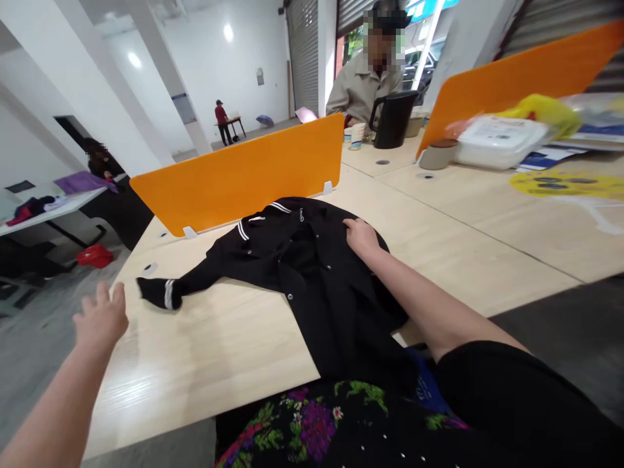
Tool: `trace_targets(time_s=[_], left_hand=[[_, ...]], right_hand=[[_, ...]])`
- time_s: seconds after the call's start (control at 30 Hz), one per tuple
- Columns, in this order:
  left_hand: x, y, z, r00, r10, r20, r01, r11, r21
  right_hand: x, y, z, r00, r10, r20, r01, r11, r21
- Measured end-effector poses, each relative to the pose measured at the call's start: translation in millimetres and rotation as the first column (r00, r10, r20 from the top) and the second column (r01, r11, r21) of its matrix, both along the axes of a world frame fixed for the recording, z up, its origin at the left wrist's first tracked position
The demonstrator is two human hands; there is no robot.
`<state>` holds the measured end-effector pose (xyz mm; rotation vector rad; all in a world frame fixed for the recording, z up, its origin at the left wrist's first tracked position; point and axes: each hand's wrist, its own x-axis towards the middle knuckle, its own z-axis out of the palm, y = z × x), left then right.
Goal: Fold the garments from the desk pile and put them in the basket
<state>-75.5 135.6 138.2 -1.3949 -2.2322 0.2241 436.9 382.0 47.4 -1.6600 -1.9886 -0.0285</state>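
Lying buttoned, black jacket [312,273] shows white-striped collar and cuff.

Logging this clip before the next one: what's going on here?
A person at a wooden table has a black jacket spread out in front of them. The right hand rests flat on the jacket near its collar. The left hand is open in the air, off the table's left edge, close to the striped sleeve cuff but not touching it. Another person sits beyond the orange divider, by a black kettle.
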Motion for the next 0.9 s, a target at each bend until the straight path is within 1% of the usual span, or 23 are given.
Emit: trace_targets(time_s=[0.03,0.07,0.1,0.13,0.17,0.2,0.23,0.27,0.3,0.37,0.4,0.43,0.47,0.53,0.6,0.67,0.73,0.8,0.83,0.87,0.9], left_hand=[[5.5,-3.4,-9.0,0.998,-0.009,0.06,0.01,1.0,-0.006],[18.8,-6.2,-20.3,0.988,-0.056,0.146,0.058,0.998,-0.013],[38.7,-8.0,-33.0,0.957,-0.139,0.253,0.151,0.988,-0.026],[63.3,-8.5,-46.0,0.908,-0.179,0.38,0.194,0.981,-0.001],[90.7,-7.4,-58.2,0.845,-0.142,0.516,0.161,0.987,0.008],[118.8,-4.3,-69.0,0.764,-0.122,0.634,0.154,0.988,0.004],[145.9,0.9,-77.8,0.676,-0.175,0.716,0.207,0.977,0.043],[170.7,8.2,-84.6,0.598,-0.242,0.764,0.248,0.962,0.11],[192.8,17.3,-89.8,0.521,-0.272,0.809,0.246,0.956,0.163],[228.5,38.9,-96.8,0.35,-0.276,0.895,0.224,0.953,0.206],[242.8,49.9,-99.7,0.279,-0.26,0.924,0.217,0.955,0.203],[255.1,60.0,-102.5,0.227,-0.243,0.943,0.218,0.956,0.194],[265.5,68.5,-105.3,0.202,-0.241,0.949,0.217,0.956,0.197],[279.8,79.0,-109.8,0.2,-0.274,0.941,0.201,0.951,0.235],[284.1,80.1,-109.4,0.216,-0.325,0.921,0.167,0.942,0.293],[279.8,73.6,-100.1,0.219,-0.36,0.907,0.132,0.932,0.339],[274.1,63.1,-81.5,0.208,-0.421,0.883,0.083,0.907,0.413],[275.9,52.1,-59.3,0.181,-0.514,0.838,0.036,0.855,0.517],[281.2,47.3,-49.7,0.153,-0.56,0.815,0.055,0.828,0.558],[289.1,43.4,-42.6,0.104,-0.593,0.798,0.133,0.804,0.58],[298.5,40.4,-38.6,0.037,-0.606,0.795,0.273,0.771,0.575]], right_hand=[[4.6,-7.9,-2.8,1.0,0.005,-0.009,-0.005,1.0,0.013],[7.8,-19.8,-6.1,0.999,0.021,-0.031,-0.019,0.999,0.039],[10.0,-35.0,-9.8,0.997,0.045,-0.068,-0.041,0.997,0.07],[11.4,-52.6,-13.5,0.99,0.072,-0.118,-0.062,0.994,0.093],[12.3,-71.7,-16.8,0.98,0.095,-0.172,-0.079,0.992,0.099],[12.6,-91.1,-19.4,0.97,0.115,-0.213,-0.1,0.992,0.082],[12.3,-110.0,-21.2,0.966,0.136,-0.22,-0.129,0.991,0.046],[11.3,-127.5,-22.2,0.969,0.163,-0.184,-0.166,0.986,-0.001],[9.5,-143.0,-22.5,0.973,0.199,-0.117,-0.205,0.978,-0.043],[4.0,-166.2,-22.2,0.96,0.275,0.047,-0.27,0.958,-0.091],[0.7,-173.6,-22.3,0.947,0.302,0.11,-0.291,0.951,-0.104],[-2.2,-178.0,-23.1,0.939,0.313,0.143,-0.299,0.948,-0.112],[-4.5,-179.9,-24.5,0.939,0.312,0.145,-0.297,0.948,-0.115],[-5.1,-177.6,-28.5,0.95,0.303,0.078,-0.294,0.95,-0.104],[2.1,-170.8,-30.7,0.947,0.316,-0.058,-0.32,0.944,-0.079],[18.0,-164.7,-25.8,0.906,0.347,-0.242,-0.368,0.929,-0.044],[39.5,-162.9,-11.2,0.832,0.356,-0.426,-0.396,0.918,-0.007],[59.6,-165.9,10.3,0.762,0.362,-0.537,-0.423,0.906,0.012],[66.9,-168.7,21.4,0.74,0.383,-0.553,-0.454,0.891,0.01],[71.4,-172.0,31.3,0.725,0.415,-0.549,-0.5,0.866,-0.006],[73.0,-175.4,39.1,0.715,0.453,-0.533,-0.554,0.832,-0.036]])
